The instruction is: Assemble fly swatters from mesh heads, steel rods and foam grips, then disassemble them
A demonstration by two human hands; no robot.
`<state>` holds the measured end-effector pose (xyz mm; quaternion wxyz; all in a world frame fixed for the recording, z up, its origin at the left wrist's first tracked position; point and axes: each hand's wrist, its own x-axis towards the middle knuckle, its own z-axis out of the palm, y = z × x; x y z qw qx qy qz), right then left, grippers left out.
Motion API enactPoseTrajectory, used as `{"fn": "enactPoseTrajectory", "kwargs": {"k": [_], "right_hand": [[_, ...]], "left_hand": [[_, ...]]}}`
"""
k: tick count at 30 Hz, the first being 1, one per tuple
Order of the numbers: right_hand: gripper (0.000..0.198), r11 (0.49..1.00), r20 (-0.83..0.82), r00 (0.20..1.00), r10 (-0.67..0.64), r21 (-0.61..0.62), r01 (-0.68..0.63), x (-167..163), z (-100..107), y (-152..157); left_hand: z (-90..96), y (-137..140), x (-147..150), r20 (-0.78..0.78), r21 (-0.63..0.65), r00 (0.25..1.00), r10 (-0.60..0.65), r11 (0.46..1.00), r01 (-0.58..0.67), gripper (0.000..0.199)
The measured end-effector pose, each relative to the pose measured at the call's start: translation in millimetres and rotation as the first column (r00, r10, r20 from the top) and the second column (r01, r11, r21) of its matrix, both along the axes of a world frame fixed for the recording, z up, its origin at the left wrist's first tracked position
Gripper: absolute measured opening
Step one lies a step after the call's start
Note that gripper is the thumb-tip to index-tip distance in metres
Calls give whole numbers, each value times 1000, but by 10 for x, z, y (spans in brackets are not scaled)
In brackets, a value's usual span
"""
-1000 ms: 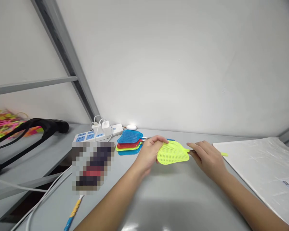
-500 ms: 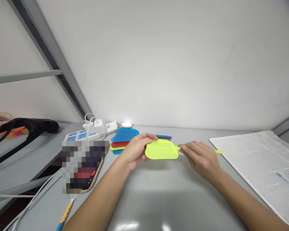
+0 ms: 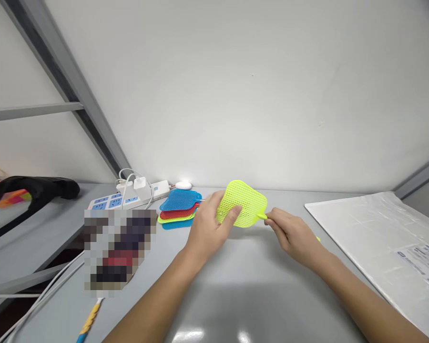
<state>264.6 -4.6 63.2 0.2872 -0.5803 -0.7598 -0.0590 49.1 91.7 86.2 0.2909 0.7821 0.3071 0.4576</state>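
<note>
Above the grey table, a yellow-green fly swatter [image 3: 243, 202] is held between my two hands, its perforated head tilted up toward the camera. My left hand [image 3: 214, 220] grips the left edge of that head, thumb lying across the mesh. My right hand [image 3: 289, 233] is closed around the thin handle just behind the neck; most of the handle is hidden inside it, and a bit of its end shows past the wrist. Behind my left hand lies a stack of fly swatters [image 3: 180, 201] in blue, red and yellow-green, their handles largely covered by the hand.
A power strip [image 3: 130, 202] with white plugs stands at the back left. In front of it is a pixelated phone-like object [image 3: 121, 252] with a cable. A white wrapped package [image 3: 375, 238] lies on the right. A black strap-like object [image 3: 39, 188] is at far left.
The swatter's head has turned and tipped upward. My left thumb has shifted onto the front of the mesh, while my right hand keeps hold of the handle. The view has shifted slightly.
</note>
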Motion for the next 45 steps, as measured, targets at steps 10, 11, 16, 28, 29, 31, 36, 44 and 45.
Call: {"fn": "enactPoseTrajectory", "kwargs": {"k": [10,11,16,28,29,31,36,44,45], "right_hand": [[12,944,296,947,-123,328,20,-20,16,123],[11,939,301,945,-128,344,18,-8,25,124],[16,851,269,951,-152,525,-12,50,59,108],[11,856,170,967,-189,511,77,320,3,52],[10,873,171,970,-172,483,70,339,-17,54],[6,908,192,973,-130,416,39,325,-75,68],[14,963,266,964,13,255,-84,46,-263,93],[19,951,301,917,263,78,-298,-272,-523,66],[18,948,299,912,279,65,-312,-267,-545,64]], "left_hand": [[170,33,15,310,-817,950,21,517,255,62],[190,39,-3,338,-844,941,34,454,287,61],[244,18,-62,426,-863,904,-31,286,417,51],[362,97,-485,160,-760,950,-267,581,291,39],[339,58,-588,118,-773,947,-300,570,277,42],[239,-63,-791,5,-804,942,-335,559,203,48],[-106,-474,-1139,-571,-503,809,-140,839,-210,45],[-373,-1057,-941,-802,196,547,239,971,-137,37],[-370,-1085,-910,-799,135,583,145,989,-61,29]]}}
